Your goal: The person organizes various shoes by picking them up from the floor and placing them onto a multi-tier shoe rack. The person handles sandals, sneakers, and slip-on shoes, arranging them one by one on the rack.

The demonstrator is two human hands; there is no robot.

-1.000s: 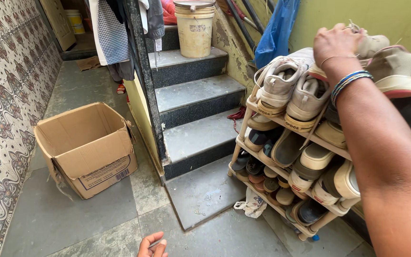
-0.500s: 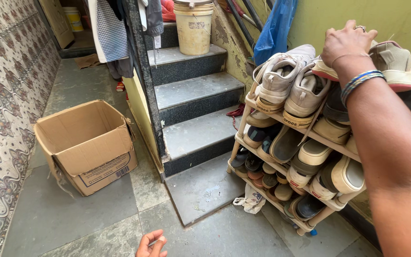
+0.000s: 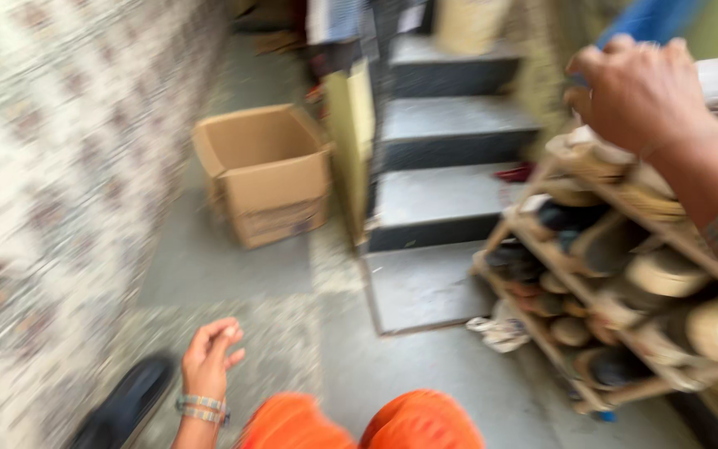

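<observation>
The whole view is motion-blurred. My right hand (image 3: 637,91) is raised at the upper right, fingers curled over the top shelf of a shoe rack (image 3: 515,233) crowded with several pairs of shoes. Blur hides whether it grips a shoe. A banded bracelet sits on that wrist. My left hand (image 3: 209,357) hangs low near the floor at the bottom left, palm up, fingers loosely apart and holding nothing. My knees in orange cloth (image 3: 367,424) show at the bottom edge.
An open cardboard box (image 3: 263,170) stands on the grey floor by a patterned tiled wall (image 3: 43,166). Dark stone stairs (image 3: 450,199) rise beside the rack. A dark shoe (image 3: 122,407) lies at the bottom left, and a crumpled white bag (image 3: 500,328) lies by the rack's foot.
The view has swung left and down and turned blurry. My left hand and my knees have come further into view. My right hand has stayed at the rack's top shelf.
</observation>
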